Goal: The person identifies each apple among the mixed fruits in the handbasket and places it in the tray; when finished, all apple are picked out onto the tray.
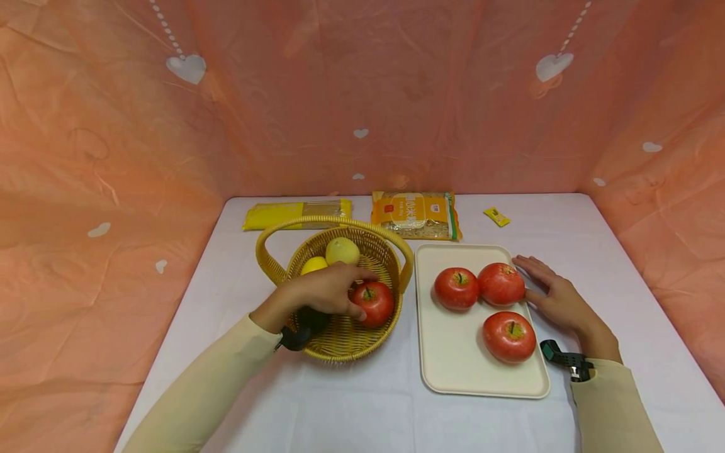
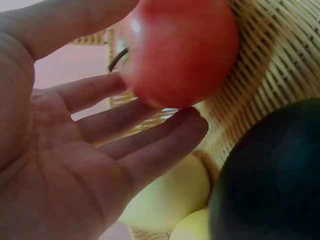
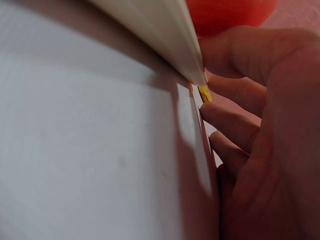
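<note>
In the head view, my left hand (image 1: 331,290) reaches into a yellow woven basket (image 1: 347,357) and holds a red apple (image 1: 374,304) between thumb and fingers. The left wrist view shows the thumb along one side of this apple (image 2: 182,50) and the fingers along the other. A pale yellow-green fruit (image 1: 342,250), a yellow fruit (image 1: 313,265) and a dark round fruit (image 2: 275,175) lie beside it. My right hand (image 1: 562,303) rests at the right edge of a cream tray (image 1: 453,368), fingers extended, thumb at its rim. Three red apples (image 1: 510,337) lie on that tray.
Behind the basket lies a yellow noodle-like packet (image 1: 274,216), with an orange-yellow bag (image 1: 413,216) to its right. A small yellow sachet (image 1: 496,217) lies at the back right. The basket's tall handle (image 1: 334,221) arches over it. Pink cloth walls (image 1: 396,94) enclose the white table (image 1: 362,415).
</note>
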The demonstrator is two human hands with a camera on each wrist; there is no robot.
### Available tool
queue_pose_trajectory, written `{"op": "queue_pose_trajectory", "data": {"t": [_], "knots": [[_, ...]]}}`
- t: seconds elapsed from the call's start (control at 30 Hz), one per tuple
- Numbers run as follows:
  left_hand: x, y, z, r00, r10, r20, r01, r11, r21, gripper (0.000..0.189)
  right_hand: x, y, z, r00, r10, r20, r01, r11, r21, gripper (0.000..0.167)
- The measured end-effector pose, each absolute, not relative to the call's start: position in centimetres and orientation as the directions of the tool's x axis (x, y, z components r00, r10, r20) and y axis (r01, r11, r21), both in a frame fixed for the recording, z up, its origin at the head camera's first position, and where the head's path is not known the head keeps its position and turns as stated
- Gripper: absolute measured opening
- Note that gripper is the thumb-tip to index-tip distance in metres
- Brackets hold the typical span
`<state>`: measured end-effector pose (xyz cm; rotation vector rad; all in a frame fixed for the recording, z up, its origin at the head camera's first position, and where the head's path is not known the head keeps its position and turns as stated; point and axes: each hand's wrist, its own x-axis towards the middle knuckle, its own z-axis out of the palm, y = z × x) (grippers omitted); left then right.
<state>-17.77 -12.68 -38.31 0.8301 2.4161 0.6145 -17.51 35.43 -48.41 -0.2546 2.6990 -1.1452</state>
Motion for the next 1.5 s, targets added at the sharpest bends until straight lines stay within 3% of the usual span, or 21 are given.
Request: {"op": "queue_pose_trajectory", "data": {"t": [0.57, 0.8, 1.2, 1.5], "knots": [[-17.8, -11.6, -39.0, -0.668, 0.65, -0.362, 0.44, 0.737, 0.512, 0.086, -17.6, 35.5, -48.5, -0.963, -0.229, -0.144, -0.055, 0.687, -0.725, 0.072], [-17.7, -12.2, -39.0, -0.687, 0.683, -0.246, 0.478, 0.681, 0.555, 0.081, -17.5, 35.4, -48.4, -0.963, -0.224, -0.149, -0.049, 0.692, -0.72, 0.072], [-16.1, -14.5, -37.5, -0.766, 0.637, -0.081, 0.418, 0.589, 0.692, 0.081, -17.4, 35.5, -48.4, -0.964, -0.215, -0.154, -0.038, 0.69, -0.722, 0.073], [-14.1, -15.8, -36.3, -0.76, 0.65, 0.024, 0.424, 0.466, 0.776, 0.085, -17.5, 35.4, -48.4, -0.963, -0.223, -0.151, -0.05, 0.699, -0.713, 0.072]]}}
